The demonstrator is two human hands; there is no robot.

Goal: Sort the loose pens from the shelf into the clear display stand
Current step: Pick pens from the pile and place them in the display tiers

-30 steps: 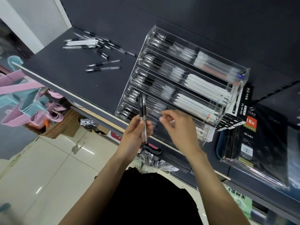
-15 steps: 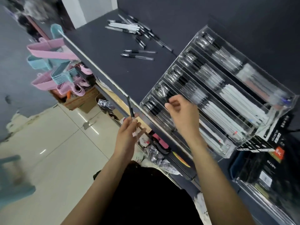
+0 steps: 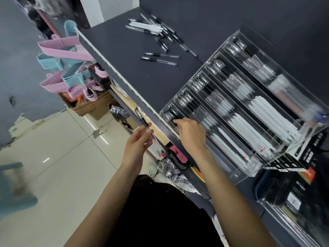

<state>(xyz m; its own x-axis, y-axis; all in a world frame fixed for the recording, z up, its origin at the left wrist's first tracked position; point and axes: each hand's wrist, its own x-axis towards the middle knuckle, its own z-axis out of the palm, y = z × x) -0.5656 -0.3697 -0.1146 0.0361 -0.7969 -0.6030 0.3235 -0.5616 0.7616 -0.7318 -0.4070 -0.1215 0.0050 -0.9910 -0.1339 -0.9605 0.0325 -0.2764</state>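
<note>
My left hand point(image 3: 138, 139) pinches black pen point(image 3: 142, 121) off shelf point(image 3: 124, 56) edge. Right hand point(image 3: 190, 130) sets pen in display stand point(image 3: 236, 111) front row (grip unclear). Loose pens point(image 3: 156, 32): light, stiff, slick; pinch mid-barrel.

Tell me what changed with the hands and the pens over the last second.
The right hand took one pen from the left hand and carried it down into the front row of the clear display stand. The left hand went from two pens to one pen, still pinched. The loose pens stayed on the shelf.
</note>
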